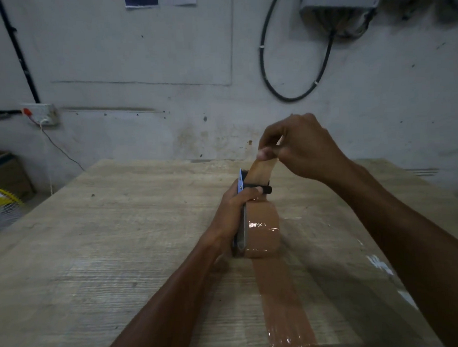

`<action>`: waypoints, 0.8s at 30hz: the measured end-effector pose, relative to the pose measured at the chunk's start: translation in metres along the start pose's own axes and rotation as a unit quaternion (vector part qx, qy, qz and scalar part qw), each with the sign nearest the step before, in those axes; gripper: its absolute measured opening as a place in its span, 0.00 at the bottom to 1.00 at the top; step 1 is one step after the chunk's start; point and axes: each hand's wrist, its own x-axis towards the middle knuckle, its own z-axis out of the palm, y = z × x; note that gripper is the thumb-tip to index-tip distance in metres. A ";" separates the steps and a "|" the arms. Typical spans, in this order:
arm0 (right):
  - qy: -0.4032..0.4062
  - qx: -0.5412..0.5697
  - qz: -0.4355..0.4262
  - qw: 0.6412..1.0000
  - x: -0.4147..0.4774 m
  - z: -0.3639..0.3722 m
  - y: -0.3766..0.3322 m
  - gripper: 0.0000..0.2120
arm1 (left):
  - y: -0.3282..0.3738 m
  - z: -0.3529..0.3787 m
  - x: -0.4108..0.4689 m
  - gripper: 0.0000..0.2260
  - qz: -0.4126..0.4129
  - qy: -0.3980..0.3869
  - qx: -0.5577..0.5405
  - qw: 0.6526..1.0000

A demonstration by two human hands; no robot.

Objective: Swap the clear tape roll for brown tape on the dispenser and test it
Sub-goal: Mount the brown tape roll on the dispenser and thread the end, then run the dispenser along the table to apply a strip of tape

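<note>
A tape dispenser (241, 199) with a blue and metal frame rests on the wooden table (108, 242), loaded with a brown tape roll (263, 231). My left hand (234, 209) grips the dispenser from its left side. My right hand (297, 145) pinches the loose end of the brown tape (261, 172), pulled up past the serrated blade at the dispenser's far end. A long strip of brown tape (281, 296) is stuck on the table, running from the roll toward the near edge. No clear tape roll is in view.
Shiny clear tape strips (381, 266) lie on the table at the right. A yellow fan (3, 204) and a cardboard box (7, 173) stand on the floor at the left. A wall socket (40, 113) and a black cable loop (294, 67) hang behind.
</note>
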 end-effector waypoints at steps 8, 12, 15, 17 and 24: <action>0.223 0.118 -0.017 0.968 -0.071 -0.005 -0.026 0.08 | 0.000 -0.003 0.000 0.07 -0.050 0.058 -0.064 0.995; 0.133 0.048 -0.124 0.982 -0.142 0.064 -0.048 0.07 | 0.000 0.001 -0.001 0.16 -0.076 0.108 -0.133 0.982; 0.073 -0.029 -0.139 0.987 -0.163 0.109 -0.054 0.11 | 0.001 0.001 -0.003 0.30 -0.092 0.112 -0.156 0.977; 0.056 -0.095 -0.064 0.992 -0.158 0.122 -0.049 0.19 | 0.001 0.000 -0.001 0.27 -0.076 0.117 -0.147 0.979; 0.003 -0.091 0.093 0.991 -0.123 0.130 -0.031 0.18 | 0.004 0.000 -0.003 0.19 -0.003 0.156 -0.073 0.985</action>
